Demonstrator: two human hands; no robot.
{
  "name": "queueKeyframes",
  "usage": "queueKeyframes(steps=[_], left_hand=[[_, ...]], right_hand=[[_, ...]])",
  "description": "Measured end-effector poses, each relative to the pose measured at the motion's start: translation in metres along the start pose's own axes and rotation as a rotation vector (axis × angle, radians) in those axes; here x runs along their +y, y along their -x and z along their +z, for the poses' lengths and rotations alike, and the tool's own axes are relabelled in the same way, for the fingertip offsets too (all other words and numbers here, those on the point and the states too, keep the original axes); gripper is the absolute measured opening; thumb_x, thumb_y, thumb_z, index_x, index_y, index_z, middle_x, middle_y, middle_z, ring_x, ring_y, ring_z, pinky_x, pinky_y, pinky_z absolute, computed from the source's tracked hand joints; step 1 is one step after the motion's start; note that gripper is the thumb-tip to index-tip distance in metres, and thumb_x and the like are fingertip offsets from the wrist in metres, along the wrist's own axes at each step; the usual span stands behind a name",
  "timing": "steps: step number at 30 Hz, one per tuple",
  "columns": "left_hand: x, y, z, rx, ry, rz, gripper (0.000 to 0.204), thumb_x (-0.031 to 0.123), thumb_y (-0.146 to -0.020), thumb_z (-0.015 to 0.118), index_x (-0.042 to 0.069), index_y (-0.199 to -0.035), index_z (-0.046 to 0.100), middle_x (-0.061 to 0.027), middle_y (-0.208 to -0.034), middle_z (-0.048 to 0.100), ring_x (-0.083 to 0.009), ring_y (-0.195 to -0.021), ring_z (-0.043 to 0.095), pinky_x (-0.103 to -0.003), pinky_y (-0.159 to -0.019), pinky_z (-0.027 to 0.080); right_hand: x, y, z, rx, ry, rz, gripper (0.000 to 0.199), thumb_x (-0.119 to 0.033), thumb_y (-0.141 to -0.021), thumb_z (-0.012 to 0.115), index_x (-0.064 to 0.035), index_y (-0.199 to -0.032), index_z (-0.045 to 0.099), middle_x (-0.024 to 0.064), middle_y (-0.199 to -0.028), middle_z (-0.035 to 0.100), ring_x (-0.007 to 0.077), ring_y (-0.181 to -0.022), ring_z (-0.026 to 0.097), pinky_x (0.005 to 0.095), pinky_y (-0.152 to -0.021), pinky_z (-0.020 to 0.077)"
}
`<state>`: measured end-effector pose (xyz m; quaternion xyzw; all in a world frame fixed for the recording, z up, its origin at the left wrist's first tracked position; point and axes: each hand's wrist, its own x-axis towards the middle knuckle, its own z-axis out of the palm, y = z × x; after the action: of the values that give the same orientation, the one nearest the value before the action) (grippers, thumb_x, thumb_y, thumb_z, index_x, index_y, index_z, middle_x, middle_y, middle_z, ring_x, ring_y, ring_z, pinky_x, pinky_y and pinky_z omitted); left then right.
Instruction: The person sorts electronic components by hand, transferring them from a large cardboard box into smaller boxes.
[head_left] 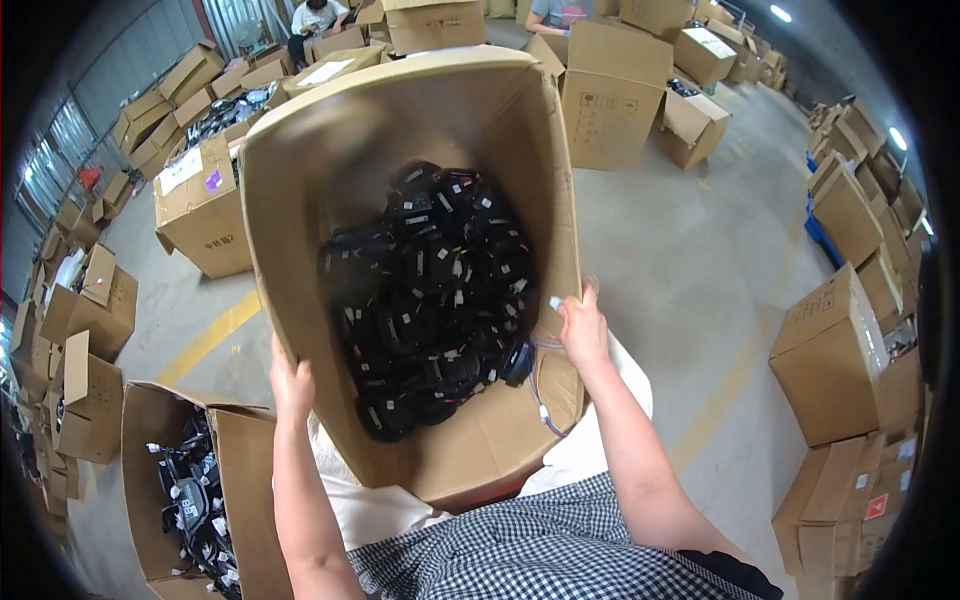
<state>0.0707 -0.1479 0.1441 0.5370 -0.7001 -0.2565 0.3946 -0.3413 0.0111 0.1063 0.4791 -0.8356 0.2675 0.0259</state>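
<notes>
A large open cardboard box (275, 220) is tipped toward me, its lower edge against my lap. Inside it lies a heap of black plastic units (420, 270) with white connectors and small labels. My left hand (290, 380) grips the box's left side, fingers on the outside. On the right side, my right hand (583, 330) is closed round the box edge. A small pale piece (556, 303) shows at its thumb; whether it is held I cannot tell. A thin bluish cable (540, 400) with a white connector hangs over the bare cardboard near the front right.
Another open box (245, 490) at my lower left holds black units with white connectors. Cartons (205, 205) stand ahead on the left, with a tall one (615, 100) ahead right. Stacked boxes (825, 350) line the right. Two other people (318, 22) are at the back.
</notes>
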Motion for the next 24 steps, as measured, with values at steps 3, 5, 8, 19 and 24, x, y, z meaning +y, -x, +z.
queueKeyframes(steps=[3, 5, 8, 19, 24], left_hand=[[-0.005, 0.049, -0.016, -0.011, 0.072, 0.031, 0.053, 0.002, -0.085, 0.052, -0.001, -0.136, 0.037, -0.0238, -0.126, 0.052, -0.0365, -0.119, 0.051, -0.039, -0.099, 0.039], [-0.019, 0.106, -0.028, 0.057, 0.112, 0.056, 0.049, 0.003, -0.087, 0.050, -0.005, -0.134, 0.039, -0.0219, -0.129, 0.050, -0.0334, -0.121, 0.048, -0.038, -0.103, 0.035], [-0.049, 0.146, -0.029, 0.057, 0.160, -0.076, 0.053, 0.003, -0.086, 0.054, -0.004, -0.135, 0.037, -0.0213, -0.132, 0.048, -0.0323, -0.125, 0.045, -0.038, -0.105, 0.032], [0.121, 0.045, 0.094, 0.162, -0.276, 0.834, 0.038, 0.008, -0.081, 0.059, 0.006, -0.119, 0.055, -0.0184, -0.127, 0.050, -0.0386, -0.115, 0.047, -0.048, -0.098, 0.039], [0.010, -0.161, 0.210, -0.152, -0.058, 0.416, 0.042, 0.021, -0.094, 0.054, 0.002, -0.131, 0.047, -0.0188, -0.136, 0.046, -0.0365, -0.127, 0.041, -0.045, -0.107, 0.031]], right_hand=[[0.025, 0.051, -0.002, 0.092, -0.202, -0.061, 0.007, -0.006, -0.086, 0.058, -0.0021, -0.082, 0.063, 0.0267, -0.139, 0.038, 0.0414, -0.091, 0.063, 0.0443, -0.074, 0.0550], [0.030, 0.104, -0.005, 0.141, -0.132, -0.088, 0.005, -0.003, -0.083, 0.058, -0.0025, -0.079, 0.061, 0.0258, -0.142, 0.036, 0.0412, -0.102, 0.060, 0.0420, -0.074, 0.0561], [0.031, 0.141, 0.007, 0.144, -0.116, -0.024, 0.003, -0.003, -0.079, 0.060, -0.0020, -0.077, 0.059, 0.0275, -0.141, 0.035, 0.0428, -0.107, 0.057, 0.0423, -0.077, 0.0552], [0.022, 0.136, 0.001, 0.112, -0.155, 0.024, 0.005, -0.006, -0.073, 0.064, -0.0050, -0.073, 0.059, 0.0318, -0.135, 0.041, 0.0437, -0.107, 0.058, 0.0420, -0.081, 0.0534], [0.015, 0.133, 0.003, 0.142, -0.114, -0.025, 0.006, -0.009, -0.070, 0.066, -0.0060, -0.073, 0.062, 0.0328, -0.132, 0.044, 0.0430, -0.107, 0.058, 0.0407, -0.079, 0.0543]])
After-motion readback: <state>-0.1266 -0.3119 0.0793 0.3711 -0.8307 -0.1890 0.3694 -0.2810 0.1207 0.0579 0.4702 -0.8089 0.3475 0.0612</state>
